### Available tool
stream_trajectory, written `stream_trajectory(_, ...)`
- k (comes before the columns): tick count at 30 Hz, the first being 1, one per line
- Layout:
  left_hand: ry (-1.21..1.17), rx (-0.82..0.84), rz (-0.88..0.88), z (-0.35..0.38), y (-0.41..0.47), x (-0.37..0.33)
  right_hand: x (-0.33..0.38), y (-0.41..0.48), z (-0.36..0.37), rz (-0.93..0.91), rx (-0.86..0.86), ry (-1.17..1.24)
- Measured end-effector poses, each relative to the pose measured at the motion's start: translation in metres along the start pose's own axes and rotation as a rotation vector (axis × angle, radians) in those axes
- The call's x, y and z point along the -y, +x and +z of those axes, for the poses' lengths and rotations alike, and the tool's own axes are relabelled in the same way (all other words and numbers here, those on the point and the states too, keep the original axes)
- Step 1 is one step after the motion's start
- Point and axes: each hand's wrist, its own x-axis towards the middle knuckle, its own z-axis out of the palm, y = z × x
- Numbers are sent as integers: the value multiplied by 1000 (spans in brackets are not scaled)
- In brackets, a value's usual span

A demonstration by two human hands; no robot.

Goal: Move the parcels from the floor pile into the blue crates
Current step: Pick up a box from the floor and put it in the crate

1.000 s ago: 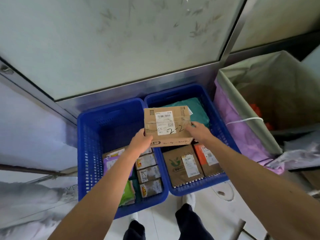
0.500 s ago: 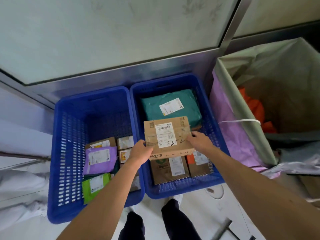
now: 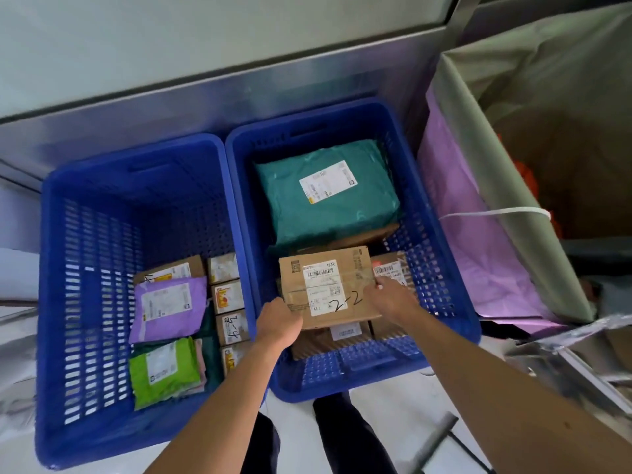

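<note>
Head camera looks steeply down, close above two blue crates on the floor.

Matt cardboard box, glossy perforated plastic crates, brushed metal wall

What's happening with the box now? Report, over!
Left hand and right hand both gripping cardboard box. Box low inside right blue crate, over other parcels. Teal bag behind it, nothing blocking.
</note>
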Motion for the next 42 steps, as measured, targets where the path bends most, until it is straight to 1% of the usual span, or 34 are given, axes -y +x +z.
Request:
stream_trajectory(4, 94, 55, -32, 18, 19, -2, -9, 19, 12, 57, 38, 8)
stream_trajectory(10, 95, 51, -89, 33, 40, -4, -13, 44, 25, 79, 79, 84)
stream_trajectory(16, 174, 68, -38, 35, 41, -10, -12, 46, 31, 155, 73, 74)
stream_trajectory(21, 148, 86, -65, 32, 42, -11, -15, 49, 32, 150, 76, 83)
stream_trajectory(24, 158, 116, -53, 29, 36, -14, -15, 45, 33, 151, 85, 59)
stream_trajectory(28, 149, 109, -64, 29, 33, -11, -14, 41, 35, 164, 102, 47)
stream_trajectory(36, 145, 95, -79, 25, 31, -6, -11, 39, 33, 133, 112, 66)
stream_trajectory(39, 128, 107, -99, 26, 27, -5, -15, 37, 37, 130, 101, 54)
stream_trajectory(42, 136, 122, -81, 30, 20, -3, -20, 29, 43, 125, 93, 59)
